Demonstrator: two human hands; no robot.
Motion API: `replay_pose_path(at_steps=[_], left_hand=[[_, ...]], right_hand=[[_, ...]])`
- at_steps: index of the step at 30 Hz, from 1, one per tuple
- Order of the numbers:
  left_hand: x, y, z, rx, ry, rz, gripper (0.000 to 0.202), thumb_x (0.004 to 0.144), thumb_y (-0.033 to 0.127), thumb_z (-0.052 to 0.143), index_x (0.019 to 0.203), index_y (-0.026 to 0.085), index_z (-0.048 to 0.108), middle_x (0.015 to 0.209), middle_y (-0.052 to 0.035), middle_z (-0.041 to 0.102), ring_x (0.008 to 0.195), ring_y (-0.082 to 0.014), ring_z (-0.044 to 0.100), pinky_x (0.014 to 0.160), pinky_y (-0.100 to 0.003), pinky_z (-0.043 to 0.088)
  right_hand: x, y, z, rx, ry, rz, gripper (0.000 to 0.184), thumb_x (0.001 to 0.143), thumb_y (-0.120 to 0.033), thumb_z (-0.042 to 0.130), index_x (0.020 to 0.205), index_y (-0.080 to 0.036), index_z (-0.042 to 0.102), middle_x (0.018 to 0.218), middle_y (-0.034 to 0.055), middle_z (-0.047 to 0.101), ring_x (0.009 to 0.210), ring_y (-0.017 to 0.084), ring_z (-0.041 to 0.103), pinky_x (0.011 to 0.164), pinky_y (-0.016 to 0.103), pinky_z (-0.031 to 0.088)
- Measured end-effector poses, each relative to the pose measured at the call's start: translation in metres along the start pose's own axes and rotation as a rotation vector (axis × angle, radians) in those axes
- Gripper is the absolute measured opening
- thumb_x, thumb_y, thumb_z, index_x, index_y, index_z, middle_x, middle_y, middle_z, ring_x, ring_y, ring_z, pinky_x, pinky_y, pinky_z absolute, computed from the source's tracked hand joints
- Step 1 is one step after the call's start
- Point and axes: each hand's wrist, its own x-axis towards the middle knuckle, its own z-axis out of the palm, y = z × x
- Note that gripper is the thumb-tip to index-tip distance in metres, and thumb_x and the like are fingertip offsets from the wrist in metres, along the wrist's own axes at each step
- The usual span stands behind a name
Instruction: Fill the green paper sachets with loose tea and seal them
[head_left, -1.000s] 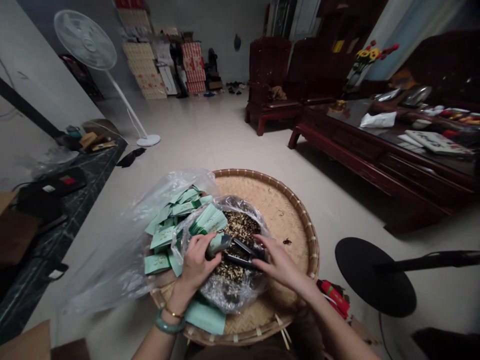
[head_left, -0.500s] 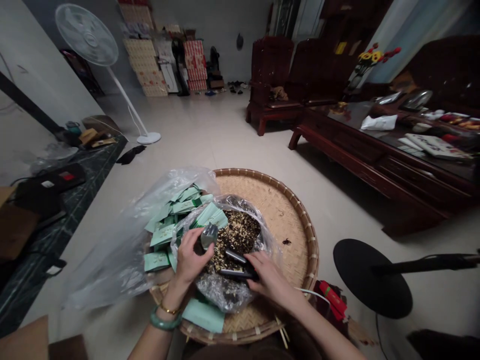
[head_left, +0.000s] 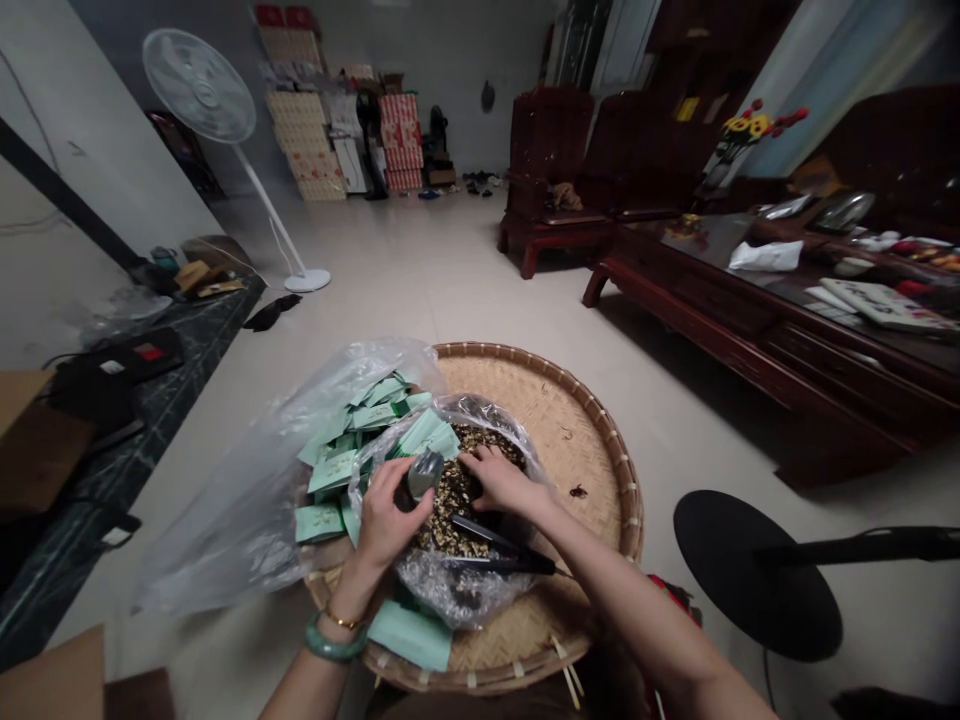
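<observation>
My left hand [head_left: 391, 515] is closed around a small shiny grey cup-like container [head_left: 425, 474], held upright above a clear plastic bag [head_left: 450, 590]. A dark and pale dried loose mix [head_left: 454, 490] lies in the bag. My right hand [head_left: 499, 480] reaches over the mix, fingers bent and apart, fingertips at its surface and partly hidden. Below that hand rests a black hair straightener [head_left: 517, 555], its two arms spread on the bag. Green printed sachets [head_left: 334, 470] are heaped beside my left hand, with a few [head_left: 427, 435] at the bag's rim.
The round woven bamboo tray [head_left: 592, 410] bears all this. One green sachet [head_left: 411, 635] lies by its near rim. A large clear plastic sheet [head_left: 232, 520] hangs over the left side. A black round stand base [head_left: 757, 575] is to the right, near a dark wooden table [head_left: 697, 340].
My right hand has let go of the hair straightener, which now lies on the bag, and has moved up and left to the mix. My left hand still holds the container.
</observation>
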Motion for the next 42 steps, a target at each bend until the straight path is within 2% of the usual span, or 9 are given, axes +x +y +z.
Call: replay_pose_path(at_steps=[6, 10, 15, 20, 26, 32, 35, 38, 42], left_hand=[[0.001, 0.001, 0.003, -0.018, 0.005, -0.01, 0.031, 0.076, 0.024, 0.062, 0.106, 0.017, 0.061, 0.099, -0.0084, 0.064, 0.095, -0.0228, 0.062, 0.083, -0.036, 0.053], [0.002, 0.0, 0.004, -0.022, 0.001, -0.012, 0.032, 0.077, 0.025, 0.062, 0.107, 0.016, 0.06, 0.1, -0.0089, 0.064, 0.094, -0.0225, 0.062, 0.084, -0.037, 0.053], [0.003, -0.003, 0.005, -0.036, 0.034, -0.038, 0.032, 0.077, 0.027, 0.061, 0.106, 0.014, 0.061, 0.099, -0.0096, 0.065, 0.092, -0.0223, 0.062, 0.084, -0.037, 0.052], [0.009, 0.001, 0.01, -0.152, -0.012, -0.198, 0.032, 0.073, 0.032, 0.063, 0.1, 0.013, 0.064, 0.099, -0.0098, 0.068, 0.091, -0.0239, 0.064, 0.085, -0.038, 0.052], [0.029, 0.01, 0.025, -0.576, -0.24, -0.501, 0.042, 0.068, 0.038, 0.064, 0.1, 0.01, 0.065, 0.096, -0.0093, 0.073, 0.09, -0.0262, 0.068, 0.085, -0.039, 0.052], [0.041, -0.001, 0.027, -0.621, -0.087, -0.569, 0.049, 0.065, 0.042, 0.066, 0.101, 0.01, 0.064, 0.103, -0.0114, 0.072, 0.095, -0.0275, 0.066, 0.09, -0.042, 0.049], [0.04, -0.005, 0.028, -0.627, -0.065, -0.548, 0.049, 0.066, 0.045, 0.066, 0.101, 0.011, 0.064, 0.104, -0.0106, 0.072, 0.097, -0.0269, 0.066, 0.091, -0.04, 0.049], [0.037, -0.006, 0.028, -0.639, -0.093, -0.51, 0.049, 0.066, 0.045, 0.066, 0.102, 0.011, 0.064, 0.104, -0.0111, 0.071, 0.097, -0.0273, 0.065, 0.09, -0.04, 0.049], [0.033, -0.008, 0.024, -0.623, -0.113, -0.42, 0.044, 0.068, 0.041, 0.066, 0.102, 0.012, 0.064, 0.107, -0.0106, 0.069, 0.1, -0.0263, 0.063, 0.091, -0.039, 0.049]], right_hand=[[-0.005, -0.001, 0.008, -0.077, 0.054, -0.02, 0.069, 0.057, -0.017, 0.08, 0.121, -0.02, 0.054, 0.115, 0.0116, 0.053, 0.104, 0.028, 0.049, 0.083, 0.038, 0.046], [0.004, 0.012, 0.006, 0.14, 0.185, -0.002, 0.045, 0.061, -0.009, 0.074, 0.103, -0.017, 0.058, 0.104, 0.0076, 0.056, 0.095, 0.022, 0.052, 0.081, 0.034, 0.044], [0.008, 0.029, -0.005, 0.391, 0.357, -0.1, 0.037, 0.061, -0.007, 0.068, 0.095, -0.019, 0.055, 0.098, 0.0028, 0.056, 0.092, 0.021, 0.053, 0.082, 0.034, 0.043], [-0.003, 0.041, -0.004, 0.395, 0.288, -0.058, 0.038, 0.067, -0.004, 0.057, 0.103, -0.018, 0.057, 0.106, 0.0067, 0.058, 0.099, 0.022, 0.054, 0.088, 0.036, 0.042], [-0.003, 0.027, 0.009, 0.261, 0.166, 0.007, 0.053, 0.068, -0.01, 0.067, 0.118, -0.017, 0.055, 0.116, 0.0109, 0.055, 0.109, 0.025, 0.051, 0.096, 0.038, 0.039], [0.004, 0.028, 0.008, 0.266, 0.25, -0.042, 0.038, 0.07, 0.005, 0.05, 0.097, -0.017, 0.064, 0.1, 0.0071, 0.06, 0.098, 0.02, 0.056, 0.09, 0.033, 0.043], [0.005, 0.029, 0.005, 0.232, 0.244, 0.031, 0.043, 0.075, -0.004, 0.056, 0.117, -0.015, 0.058, 0.115, 0.0129, 0.059, 0.109, 0.024, 0.053, 0.096, 0.038, 0.039], [0.005, 0.015, 0.008, 0.193, 0.123, 0.049, 0.06, 0.073, -0.029, 0.071, 0.128, -0.014, 0.052, 0.13, 0.0178, 0.05, 0.12, 0.031, 0.046, 0.098, 0.042, 0.038], [0.002, -0.008, 0.01, 0.124, 0.065, -0.007, 0.073, 0.067, -0.042, 0.077, 0.131, -0.024, 0.049, 0.135, 0.0141, 0.043, 0.122, 0.033, 0.042, 0.095, 0.042, 0.04]])
